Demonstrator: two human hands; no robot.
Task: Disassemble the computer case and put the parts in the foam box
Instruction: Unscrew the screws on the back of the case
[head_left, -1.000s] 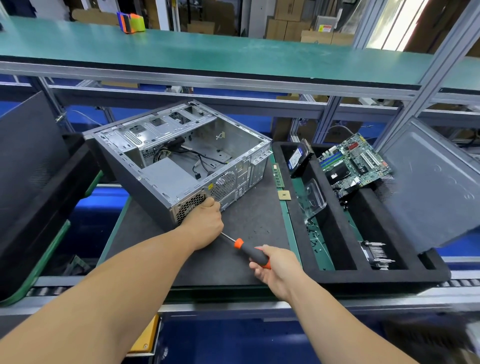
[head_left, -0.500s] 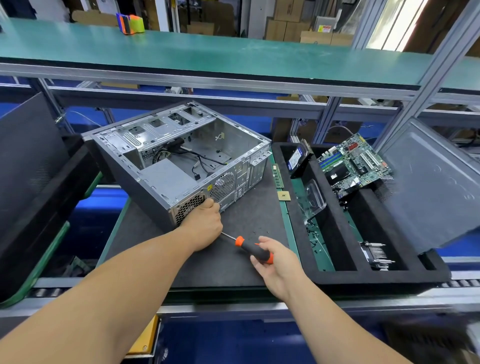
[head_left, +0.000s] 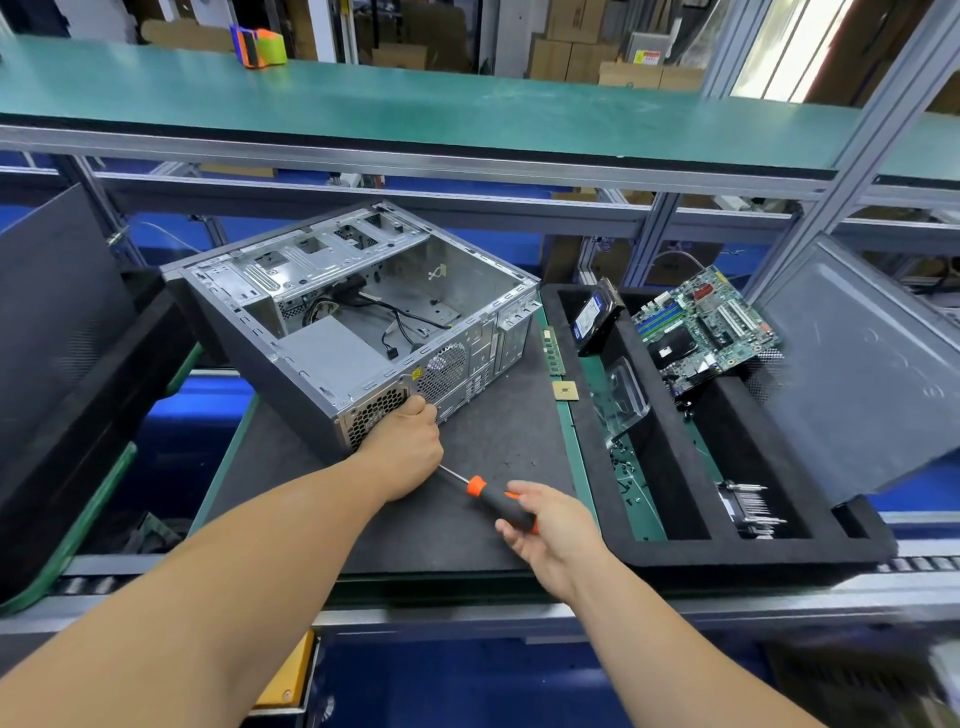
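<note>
An open grey computer case (head_left: 358, 332) lies on its side on the dark mat, power supply still inside. My left hand (head_left: 405, 447) rests against the case's rear grille at its near corner, fingers curled; its fingertips hide what they touch. My right hand (head_left: 550, 525) grips the orange-and-black screwdriver (head_left: 493, 501), whose shaft runs under my left hand toward the case. The black foam box (head_left: 597, 467) on the right holds a hard drive (head_left: 592, 317), a motherboard (head_left: 706, 322), a clear plastic piece, loose screws and a heatsink (head_left: 748, 506).
A memory stick (head_left: 551, 348) and a CPU chip (head_left: 566, 391) lie on the mat between case and foam box. A grey side panel (head_left: 857, 364) leans at the right. Black foam and a dark panel (head_left: 52, 332) stand at the left. A green shelf spans overhead.
My right hand has shifted its grip slightly on the screwdriver handle, turning it. My left hand and the case have stayed put.
</note>
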